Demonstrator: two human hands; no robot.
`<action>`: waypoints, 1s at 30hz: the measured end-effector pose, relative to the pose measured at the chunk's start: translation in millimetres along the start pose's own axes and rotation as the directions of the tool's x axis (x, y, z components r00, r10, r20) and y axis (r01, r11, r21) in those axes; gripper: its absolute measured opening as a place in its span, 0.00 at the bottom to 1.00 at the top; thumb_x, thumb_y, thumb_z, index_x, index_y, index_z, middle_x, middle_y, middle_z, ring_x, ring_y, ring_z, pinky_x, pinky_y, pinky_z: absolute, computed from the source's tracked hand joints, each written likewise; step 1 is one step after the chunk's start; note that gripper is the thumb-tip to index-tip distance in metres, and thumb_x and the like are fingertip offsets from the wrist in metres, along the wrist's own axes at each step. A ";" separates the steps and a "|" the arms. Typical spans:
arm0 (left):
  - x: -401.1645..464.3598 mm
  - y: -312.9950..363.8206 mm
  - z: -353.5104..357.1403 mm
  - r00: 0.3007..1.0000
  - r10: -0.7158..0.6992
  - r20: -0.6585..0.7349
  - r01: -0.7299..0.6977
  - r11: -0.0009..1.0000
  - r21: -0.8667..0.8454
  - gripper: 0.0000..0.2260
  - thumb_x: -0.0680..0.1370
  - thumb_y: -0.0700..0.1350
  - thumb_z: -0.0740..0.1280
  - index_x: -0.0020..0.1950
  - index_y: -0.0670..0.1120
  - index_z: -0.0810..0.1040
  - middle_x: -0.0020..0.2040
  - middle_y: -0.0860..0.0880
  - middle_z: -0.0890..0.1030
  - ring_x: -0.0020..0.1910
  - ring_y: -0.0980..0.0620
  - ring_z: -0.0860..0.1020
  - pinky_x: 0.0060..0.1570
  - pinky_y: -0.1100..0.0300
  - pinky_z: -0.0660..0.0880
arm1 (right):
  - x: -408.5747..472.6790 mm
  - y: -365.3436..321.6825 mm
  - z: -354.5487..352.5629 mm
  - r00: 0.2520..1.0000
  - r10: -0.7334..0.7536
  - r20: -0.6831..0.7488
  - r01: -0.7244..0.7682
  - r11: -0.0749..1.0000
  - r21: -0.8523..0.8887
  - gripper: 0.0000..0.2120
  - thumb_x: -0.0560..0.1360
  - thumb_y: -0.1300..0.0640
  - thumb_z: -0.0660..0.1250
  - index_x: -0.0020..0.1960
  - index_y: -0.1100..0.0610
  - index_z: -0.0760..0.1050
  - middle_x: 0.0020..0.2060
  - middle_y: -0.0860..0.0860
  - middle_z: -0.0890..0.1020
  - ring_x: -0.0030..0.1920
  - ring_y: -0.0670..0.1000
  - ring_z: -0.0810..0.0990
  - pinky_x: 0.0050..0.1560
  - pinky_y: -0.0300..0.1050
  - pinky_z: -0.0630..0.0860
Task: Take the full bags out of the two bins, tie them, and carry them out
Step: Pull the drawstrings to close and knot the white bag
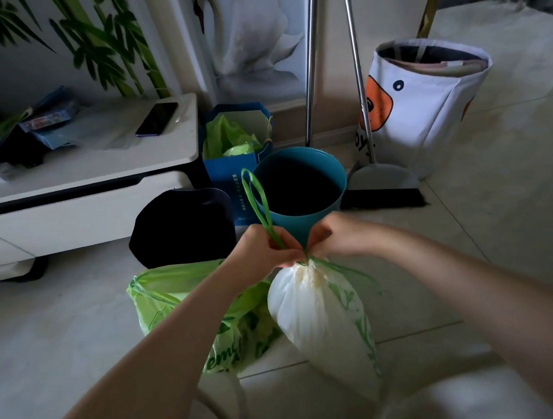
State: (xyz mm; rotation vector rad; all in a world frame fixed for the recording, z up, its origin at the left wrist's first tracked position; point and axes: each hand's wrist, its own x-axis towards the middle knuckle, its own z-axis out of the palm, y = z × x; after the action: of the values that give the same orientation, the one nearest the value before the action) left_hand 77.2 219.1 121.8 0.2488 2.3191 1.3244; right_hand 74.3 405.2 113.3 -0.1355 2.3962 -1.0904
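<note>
A white rubbish bag (317,309) with green print hangs in front of me, gathered at its neck. My left hand (265,250) pinches the green drawstring (257,201), whose loop stands up over the bins. My right hand (331,234) pinches the neck of the bag from the other side. A green bag (162,296) lies on the floor under my left forearm, its mouth still wide. Behind them stand the teal bin (303,187) and the black bin (183,224), both without a liner that I can see.
A blue paper bag (231,169) with green plastic inside stands behind the bins. A broom and dustpan (383,180) lean on the wall beside a white fabric hamper (426,102). A low white cabinet (82,179) with a phone (157,119) is at left. Tiled floor stretches to the right.
</note>
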 end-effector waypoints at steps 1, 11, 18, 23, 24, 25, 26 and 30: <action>-1.3 0.9 0.2 1.000 -0.006 0.015 0.006 1.000 -0.013 0.03 0.70 0.41 0.75 0.37 0.46 0.82 0.39 0.45 0.85 0.43 0.48 0.84 0.46 0.58 0.82 | -0.6 -0.1 0.0 1.000 0.011 -0.004 -0.011 1.000 -0.011 0.02 0.65 0.55 0.72 0.36 0.49 0.80 0.35 0.46 0.82 0.40 0.45 0.79 0.46 0.43 0.75; 3.7 -3.5 9.1 0.983 0.132 -0.131 -0.086 0.948 0.307 0.05 0.68 0.41 0.74 0.38 0.49 0.79 0.35 0.53 0.80 0.38 0.54 0.78 0.39 0.63 0.75 | -7.3 -3.2 6.6 0.995 -0.065 -0.081 0.061 0.997 -0.052 0.03 0.65 0.52 0.71 0.38 0.50 0.82 0.38 0.48 0.85 0.42 0.45 0.81 0.46 0.44 0.77; 3.6 -15.5 19.4 0.885 0.460 -0.067 -0.363 0.774 0.520 0.05 0.69 0.39 0.68 0.42 0.47 0.76 0.38 0.51 0.78 0.37 0.48 0.77 0.38 0.49 0.77 | -9.6 2.4 2.2 1.000 0.004 -0.028 -0.001 0.994 0.105 0.05 0.72 0.58 0.68 0.40 0.53 0.82 0.33 0.47 0.82 0.36 0.43 0.77 0.37 0.35 0.73; 1.4 -11.7 18.5 0.839 0.542 -0.048 -0.443 0.732 0.517 0.02 0.71 0.42 0.67 0.41 0.44 0.78 0.37 0.49 0.79 0.36 0.46 0.77 0.37 0.48 0.76 | -13.4 3.7 1.3 1.000 0.023 -0.003 -0.022 0.961 0.277 0.10 0.75 0.65 0.66 0.53 0.53 0.77 0.40 0.51 0.81 0.37 0.44 0.79 0.30 0.28 0.73; 1.6 -12.4 18.0 0.837 0.545 -0.048 -0.449 0.734 0.510 0.02 0.71 0.42 0.67 0.41 0.44 0.78 0.37 0.49 0.79 0.37 0.46 0.77 0.37 0.48 0.76 | -13.3 3.9 1.6 1.000 0.021 0.003 -0.021 0.966 0.259 0.10 0.75 0.65 0.66 0.54 0.55 0.78 0.39 0.50 0.81 0.37 0.43 0.78 0.30 0.28 0.72; 1.4 -12.9 17.6 0.835 0.548 -0.051 -0.455 0.739 0.497 0.02 0.71 0.42 0.68 0.42 0.45 0.78 0.37 0.49 0.79 0.37 0.47 0.78 0.38 0.48 0.76 | -13.0 4.7 1.9 1.000 0.018 0.009 -0.019 0.971 0.239 0.09 0.75 0.64 0.66 0.54 0.56 0.79 0.38 0.49 0.80 0.37 0.43 0.78 0.31 0.27 0.72; 1.3 -13.6 17.6 0.832 0.552 -0.055 -0.464 0.747 0.476 0.03 0.71 0.42 0.68 0.43 0.45 0.79 0.38 0.49 0.80 0.38 0.47 0.78 0.38 0.49 0.76 | -12.7 5.3 1.9 1.000 0.018 0.010 -0.019 0.972 0.232 0.08 0.75 0.64 0.67 0.52 0.56 0.79 0.37 0.48 0.80 0.37 0.42 0.78 0.31 0.27 0.73; -2.1 -11.6 20.0 0.839 0.539 -0.073 -0.476 0.793 0.379 0.04 0.72 0.43 0.70 0.44 0.43 0.80 0.38 0.48 0.81 0.39 0.50 0.80 0.40 0.52 0.77 | -11.7 4.9 1.2 0.999 0.040 -0.027 -0.032 0.966 0.255 0.05 0.75 0.58 0.68 0.40 0.53 0.79 0.34 0.48 0.80 0.35 0.43 0.78 0.33 0.30 0.73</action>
State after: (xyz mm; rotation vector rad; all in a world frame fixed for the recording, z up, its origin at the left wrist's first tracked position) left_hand 89.3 227.6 103.9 0.9741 2.7556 1.1814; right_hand 85.6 411.1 113.7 0.0134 2.2515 -1.3806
